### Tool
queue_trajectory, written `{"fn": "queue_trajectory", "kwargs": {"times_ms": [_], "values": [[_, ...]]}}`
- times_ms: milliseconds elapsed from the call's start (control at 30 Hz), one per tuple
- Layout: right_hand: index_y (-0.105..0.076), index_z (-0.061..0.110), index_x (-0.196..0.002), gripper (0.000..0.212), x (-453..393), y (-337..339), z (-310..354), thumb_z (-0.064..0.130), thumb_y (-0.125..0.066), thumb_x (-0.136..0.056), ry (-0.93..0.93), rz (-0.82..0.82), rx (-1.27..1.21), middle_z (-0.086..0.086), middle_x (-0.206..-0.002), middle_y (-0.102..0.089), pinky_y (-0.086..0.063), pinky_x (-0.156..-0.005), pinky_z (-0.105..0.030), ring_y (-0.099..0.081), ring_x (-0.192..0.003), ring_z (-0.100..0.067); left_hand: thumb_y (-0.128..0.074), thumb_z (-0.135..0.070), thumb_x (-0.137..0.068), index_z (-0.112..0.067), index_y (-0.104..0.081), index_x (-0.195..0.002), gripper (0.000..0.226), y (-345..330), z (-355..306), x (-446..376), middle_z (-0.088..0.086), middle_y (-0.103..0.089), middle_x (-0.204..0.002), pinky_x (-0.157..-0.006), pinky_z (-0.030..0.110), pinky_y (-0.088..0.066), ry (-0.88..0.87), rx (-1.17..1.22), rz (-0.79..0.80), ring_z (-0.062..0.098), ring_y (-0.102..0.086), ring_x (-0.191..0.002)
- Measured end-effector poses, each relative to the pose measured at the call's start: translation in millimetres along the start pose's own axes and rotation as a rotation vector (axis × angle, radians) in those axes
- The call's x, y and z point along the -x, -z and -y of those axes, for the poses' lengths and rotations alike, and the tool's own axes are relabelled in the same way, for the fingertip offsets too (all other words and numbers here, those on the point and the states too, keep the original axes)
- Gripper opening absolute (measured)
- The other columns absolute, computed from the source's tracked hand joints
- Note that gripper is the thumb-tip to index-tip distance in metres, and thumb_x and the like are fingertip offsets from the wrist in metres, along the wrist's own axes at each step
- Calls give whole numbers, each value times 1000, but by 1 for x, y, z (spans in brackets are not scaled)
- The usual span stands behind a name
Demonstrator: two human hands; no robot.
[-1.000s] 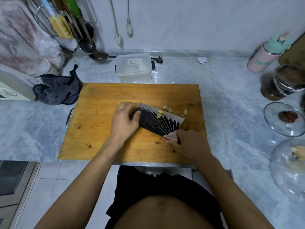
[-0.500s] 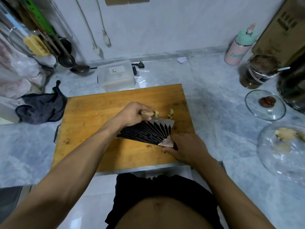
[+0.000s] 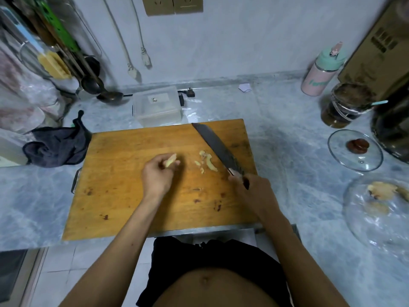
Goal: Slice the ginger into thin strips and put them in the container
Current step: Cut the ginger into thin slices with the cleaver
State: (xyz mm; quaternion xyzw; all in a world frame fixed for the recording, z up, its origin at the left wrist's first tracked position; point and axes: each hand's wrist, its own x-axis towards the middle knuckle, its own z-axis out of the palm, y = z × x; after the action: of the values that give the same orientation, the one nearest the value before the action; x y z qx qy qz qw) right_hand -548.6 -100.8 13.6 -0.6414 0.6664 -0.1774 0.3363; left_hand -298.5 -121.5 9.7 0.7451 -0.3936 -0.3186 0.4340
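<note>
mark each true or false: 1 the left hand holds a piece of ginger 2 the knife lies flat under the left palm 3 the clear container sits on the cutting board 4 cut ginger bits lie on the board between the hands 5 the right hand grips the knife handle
1. True: the left hand pinches a ginger piece.
2. False: the knife is clear of that hand, its tip pointing away toward the board's far edge.
3. False: the container stands on the counter behind the cutting board.
4. True: the cut ginger bits lie there.
5. True: the right hand grips the handle.
</note>
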Motion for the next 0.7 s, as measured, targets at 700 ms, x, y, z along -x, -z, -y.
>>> {"fn": "queue_trajectory", "kwargs": {"times_ms": [700], "values": [[-47, 17, -59, 56, -5, 7, -15, 52, -42, -101, -94, -90, -96, 3, -55, -47, -29, -43, -16, -44, -48, -8, -60, -17, -89, -6, -54, -130, 43, -93, -14, 5, 18, -32, -142, -109, 30, -33, 312, -427, 160, 33, -25, -135]]}}
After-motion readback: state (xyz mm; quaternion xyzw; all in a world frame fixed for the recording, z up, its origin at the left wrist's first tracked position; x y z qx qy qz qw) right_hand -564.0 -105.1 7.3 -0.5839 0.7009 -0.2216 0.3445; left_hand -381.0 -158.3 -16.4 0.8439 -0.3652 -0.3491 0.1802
